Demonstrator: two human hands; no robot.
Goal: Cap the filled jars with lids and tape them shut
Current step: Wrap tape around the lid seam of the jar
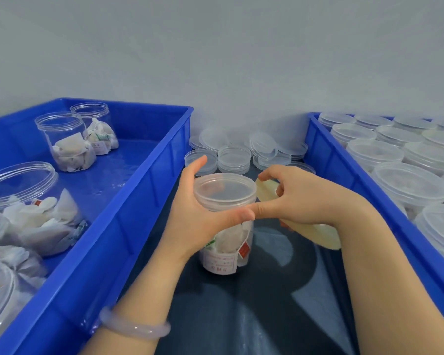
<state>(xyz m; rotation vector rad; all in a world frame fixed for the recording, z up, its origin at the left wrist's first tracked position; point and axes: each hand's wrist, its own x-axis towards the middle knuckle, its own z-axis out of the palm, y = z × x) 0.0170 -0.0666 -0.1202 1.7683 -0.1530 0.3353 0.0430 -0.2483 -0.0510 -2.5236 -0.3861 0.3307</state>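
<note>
A clear plastic jar (pixel 227 249) filled with white sachets stands on the dark table, a translucent lid (pixel 224 189) on top. My left hand (pixel 198 213) wraps around the jar's upper part from the left, thumb across its front. My right hand (pixel 300 198) is beside the jar on the right and holds a roll of yellowish tape (pixel 326 235); its thumb touches my left thumb at the jar's rim. A strip of tape shows near the lid's right edge.
The blue crate (pixel 128 201) on the left holds several open filled jars (pixel 67 142). Loose lids (pixel 233 157) are stacked behind the jar against the grey wall. Capped jars (pixel 408 185) fill the blue crate on the right.
</note>
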